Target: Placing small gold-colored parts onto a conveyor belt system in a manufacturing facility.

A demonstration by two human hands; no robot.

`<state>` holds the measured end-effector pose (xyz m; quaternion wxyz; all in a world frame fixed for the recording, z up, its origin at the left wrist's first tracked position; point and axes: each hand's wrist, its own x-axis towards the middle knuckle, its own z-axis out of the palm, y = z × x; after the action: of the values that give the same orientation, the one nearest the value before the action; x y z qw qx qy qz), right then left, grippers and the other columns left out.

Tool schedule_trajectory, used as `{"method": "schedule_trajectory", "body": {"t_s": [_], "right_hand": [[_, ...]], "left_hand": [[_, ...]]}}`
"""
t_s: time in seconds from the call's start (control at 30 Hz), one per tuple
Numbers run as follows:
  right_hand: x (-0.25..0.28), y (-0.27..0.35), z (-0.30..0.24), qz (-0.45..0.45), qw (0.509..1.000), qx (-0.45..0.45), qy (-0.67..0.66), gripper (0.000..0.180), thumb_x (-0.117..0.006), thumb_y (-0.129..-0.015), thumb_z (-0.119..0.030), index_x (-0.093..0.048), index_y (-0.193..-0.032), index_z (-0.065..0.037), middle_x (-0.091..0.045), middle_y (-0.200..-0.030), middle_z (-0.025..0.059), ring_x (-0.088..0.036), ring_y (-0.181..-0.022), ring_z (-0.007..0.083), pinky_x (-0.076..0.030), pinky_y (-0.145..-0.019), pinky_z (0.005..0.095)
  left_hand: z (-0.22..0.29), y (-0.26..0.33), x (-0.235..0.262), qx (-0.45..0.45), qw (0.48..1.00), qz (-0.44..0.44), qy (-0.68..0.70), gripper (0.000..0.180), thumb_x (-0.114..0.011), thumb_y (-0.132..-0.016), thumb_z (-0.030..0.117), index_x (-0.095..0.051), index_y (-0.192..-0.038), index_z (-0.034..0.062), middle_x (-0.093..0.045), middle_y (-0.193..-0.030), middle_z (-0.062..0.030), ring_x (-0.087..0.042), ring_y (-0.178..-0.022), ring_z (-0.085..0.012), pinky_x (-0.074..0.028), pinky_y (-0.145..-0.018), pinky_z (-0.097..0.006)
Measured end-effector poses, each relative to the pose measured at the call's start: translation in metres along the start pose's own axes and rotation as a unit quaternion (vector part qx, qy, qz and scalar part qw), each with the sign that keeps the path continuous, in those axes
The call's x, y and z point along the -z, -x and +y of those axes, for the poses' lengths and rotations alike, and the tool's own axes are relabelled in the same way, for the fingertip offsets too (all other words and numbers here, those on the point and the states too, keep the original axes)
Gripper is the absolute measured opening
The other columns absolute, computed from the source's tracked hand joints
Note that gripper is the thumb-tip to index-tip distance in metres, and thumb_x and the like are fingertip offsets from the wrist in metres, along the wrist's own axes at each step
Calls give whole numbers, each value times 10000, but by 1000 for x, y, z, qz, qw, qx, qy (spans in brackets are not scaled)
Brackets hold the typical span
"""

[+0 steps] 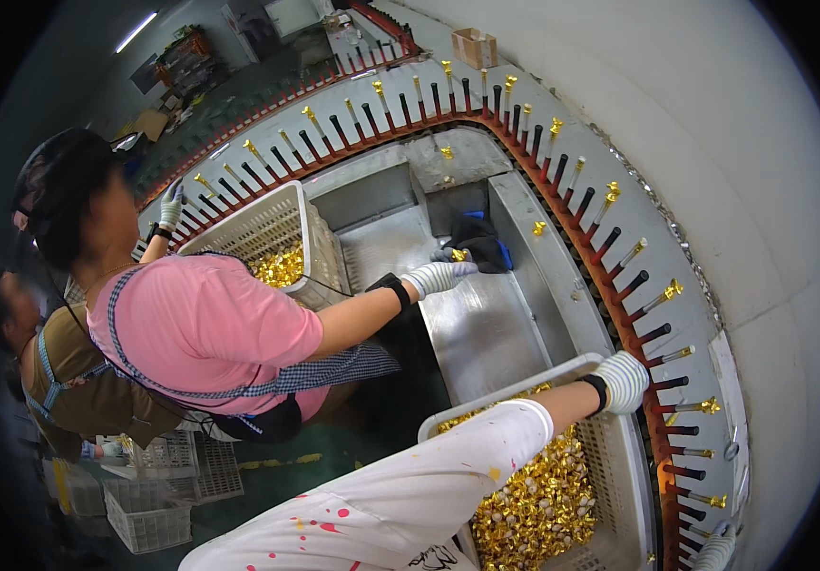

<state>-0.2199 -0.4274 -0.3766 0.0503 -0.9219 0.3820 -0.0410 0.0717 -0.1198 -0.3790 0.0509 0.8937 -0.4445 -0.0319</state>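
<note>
My left hand (625,382), in a striped knit glove with a black wristband, reaches over a crate to the curved rail. It is beside a black-sleeved peg (669,383); the fingers curl out of sight, so a hold cannot be made out. My right hand (715,549), in the same kind of glove, shows only partly at the lower right by the rail's pegs. Its fingers are too cut off and dim to read. Below my left forearm, a white plastic crate (627,495) holds many small shiny gold pieces (534,514). Similar gold pieces sit on some peg tips, such as this gold piece (673,288).
A co-worker in a pink shirt (210,324) stands to the left, one gloved hand (439,277) over a metal trough (467,333). A dark cloth (479,243) lies there. Beyond is another white crate (310,247). The red rail (562,205) curves along the wall.
</note>
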Motion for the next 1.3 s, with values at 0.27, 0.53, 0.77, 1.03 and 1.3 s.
{"method": "schedule_trajectory", "body": {"t_s": [0.27,0.53,0.77,1.03,1.3], "right_hand": [[-64,85,-30,318,930,-99,-154,249,-589,-923,-268,-708,-1074,-109,-725,-891,71,-677,-722,236,-532,-627,334],[-120,186,-25,-104,919,-81,-370,302,-550,-877,-124,-630,-1131,19,-679,-1038,173,-639,-958,238,-465,-870,328],[-81,202,26,-28,939,-141,-312,268,-607,-867,-245,-669,-1016,-31,-665,-935,228,-645,-891,374,-509,-791,403],[18,52,48,107,971,-129,-171,455,-599,-863,-395,-609,-1201,-91,-672,-1050,175,-635,-971,357,-494,-854,419],[40,-31,67,48,989,-86,110,386,-541,-891,-356,-643,-1119,-62,-678,-987,205,-657,-942,325,-507,-827,427]], "left_hand": [[27,-6,-19,-15,1000,-12,-14,195,-604,-703,212,-732,-739,70,-675,-678,-146,-663,-631,-294,-477,-549,-406],[80,-52,-76,-93,994,-59,-24,285,-540,-798,278,-727,-839,68,-694,-813,-180,-683,-756,-333,-534,-678,-468],[127,-53,-69,-77,996,-45,-16,322,-499,-870,314,-695,-942,70,-680,-941,-183,-655,-891,-338,-512,-811,-436],[124,-40,-60,-44,998,-44,25,323,-498,-879,314,-694,-956,70,-680,-958,-176,-645,-922,-342,-506,-833,-436],[135,-50,-73,-51,997,-33,57,304,-509,-862,307,-694,-881,66,-677,-893,-191,-655,-835,-349,-518,-784,-441]]}}
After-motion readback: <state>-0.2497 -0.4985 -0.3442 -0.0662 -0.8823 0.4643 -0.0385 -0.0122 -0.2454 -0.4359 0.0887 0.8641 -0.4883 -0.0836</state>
